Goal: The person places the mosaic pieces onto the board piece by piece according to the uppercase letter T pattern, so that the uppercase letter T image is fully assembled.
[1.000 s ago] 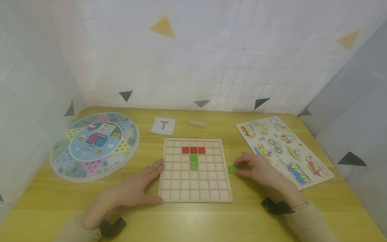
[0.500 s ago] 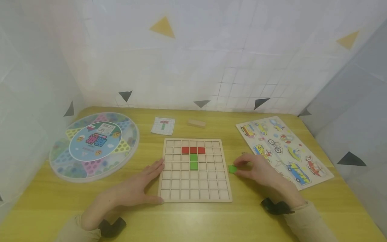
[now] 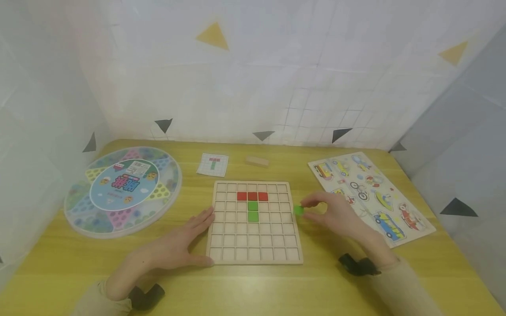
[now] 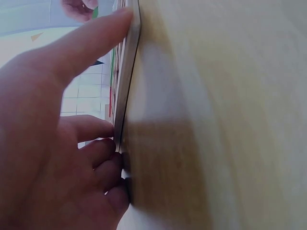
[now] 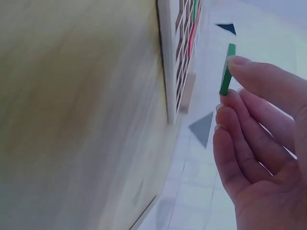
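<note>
A wooden grid board (image 3: 276, 253) lies flat in the middle of the table. Three red tiles (image 3: 252, 196) form a row in its upper part, with two green tiles (image 3: 253, 211) in a column below the middle one. My left hand (image 3: 174, 245) rests against the board's left edge, thumb spread to the near corner and fingers farther up the side. Between thumb and fingertips my right hand (image 3: 336, 215) pinches a loose green tile (image 5: 228, 72), held above the table by the board's right edge. The right wrist view shows this tile edge-on.
A small card (image 3: 212, 164) with a red and green T pattern and a wooden block (image 3: 257, 161) lie behind the board. To the left is a round game box (image 3: 126, 188); a vehicle picture puzzle (image 3: 371, 193) lies right, partly under the right forearm.
My right hand has lifted the green tile off the table and moved it slightly left and away from me, up to the board's edge. The left hand has stayed put.
</note>
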Available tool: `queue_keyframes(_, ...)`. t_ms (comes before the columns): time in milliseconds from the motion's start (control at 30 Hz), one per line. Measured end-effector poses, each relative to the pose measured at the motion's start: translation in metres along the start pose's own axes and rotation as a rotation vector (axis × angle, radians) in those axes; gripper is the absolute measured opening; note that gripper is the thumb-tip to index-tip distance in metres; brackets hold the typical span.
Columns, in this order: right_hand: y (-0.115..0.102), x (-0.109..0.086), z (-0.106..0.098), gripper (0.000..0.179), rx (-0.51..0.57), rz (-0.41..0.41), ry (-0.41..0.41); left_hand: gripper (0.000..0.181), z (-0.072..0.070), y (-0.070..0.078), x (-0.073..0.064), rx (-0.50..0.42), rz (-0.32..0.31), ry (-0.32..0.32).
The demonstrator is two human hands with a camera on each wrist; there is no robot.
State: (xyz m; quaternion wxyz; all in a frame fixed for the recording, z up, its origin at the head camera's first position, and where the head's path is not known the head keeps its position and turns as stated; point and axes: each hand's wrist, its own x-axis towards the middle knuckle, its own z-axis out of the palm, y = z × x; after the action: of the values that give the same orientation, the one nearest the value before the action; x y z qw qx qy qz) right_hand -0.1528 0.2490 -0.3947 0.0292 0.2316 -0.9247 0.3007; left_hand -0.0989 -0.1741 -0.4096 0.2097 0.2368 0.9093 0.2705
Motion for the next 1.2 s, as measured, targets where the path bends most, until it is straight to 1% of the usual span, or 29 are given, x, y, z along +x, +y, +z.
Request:
queue_keyframes(133,-0.012,0.009,0.005,0.025,0.031,-0.066,-0.009,0.108,0.000,-0.001,0.000,0.004,0.001,0.003)
queue_keyframes(233,-0.022,0.017,0.010,0.024,0.041,-0.094,-0.020,0.108,0.000,-0.001,0.000,0.006,0.003,0.002)
queue_keyframes(400,-0.042,0.028,0.015,0.022,0.049,-0.079,-0.064,0.108,-0.001,0.000,-0.001,0.006,0.003,0.000)
queue_keyframes(500,-0.053,0.034,0.019,0.023,0.075,-0.065,-0.095,0.108,-0.001,0.001,-0.001,0.007,0.002,-0.001)
queue_keyframes(567,-0.059,0.037,0.022,0.023,0.098,-0.075,-0.104,0.108,-0.001,0.001,-0.001,0.010,0.002,0.000)
queue_keyframes(733,-0.068,0.042,0.033,0.023,0.127,-0.129,-0.122,0.107,-0.002,0.002,0.000,0.005,0.005,-0.003)
queue_keyframes(867,-0.071,0.042,0.041,0.022,0.130,-0.152,-0.150,0.107,-0.001,0.002,0.001,0.001,0.020,-0.002)
queue_keyframes(1067,-0.071,0.040,0.048,0.022,0.155,-0.131,-0.186,0.108,0.000,0.001,0.001,0.000,0.029,0.004)
queue_keyframes(1200,-0.076,0.039,0.052,0.022,0.165,-0.113,-0.219,0.107,-0.001,0.001,0.000,-0.006,0.023,0.003)
